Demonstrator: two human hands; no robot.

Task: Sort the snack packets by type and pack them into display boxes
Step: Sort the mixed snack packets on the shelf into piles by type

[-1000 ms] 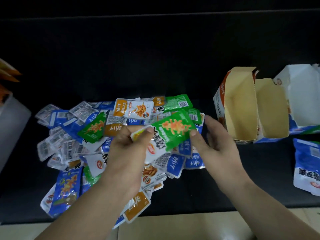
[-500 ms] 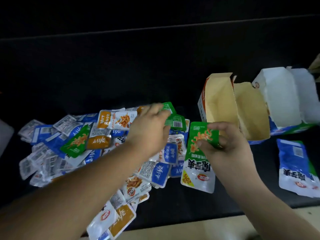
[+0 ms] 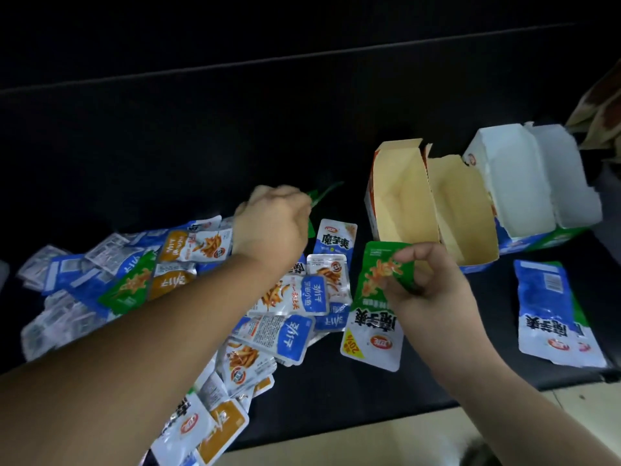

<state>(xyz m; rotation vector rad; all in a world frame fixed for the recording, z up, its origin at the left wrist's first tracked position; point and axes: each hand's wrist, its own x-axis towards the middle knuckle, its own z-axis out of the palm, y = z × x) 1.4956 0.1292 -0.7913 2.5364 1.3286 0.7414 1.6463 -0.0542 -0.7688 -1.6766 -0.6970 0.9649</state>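
Right hand pinches green packet just nearside of box, long axis toward it; left hand clenches second packet left of box.

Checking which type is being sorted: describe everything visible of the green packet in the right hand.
The green packet is a glossy pouch: green far half with an orange snack picture, white near half with dark characters, a red logo and yellow corner tag. The right hand pinches its green end. It sits right of the pile, over the black surface.
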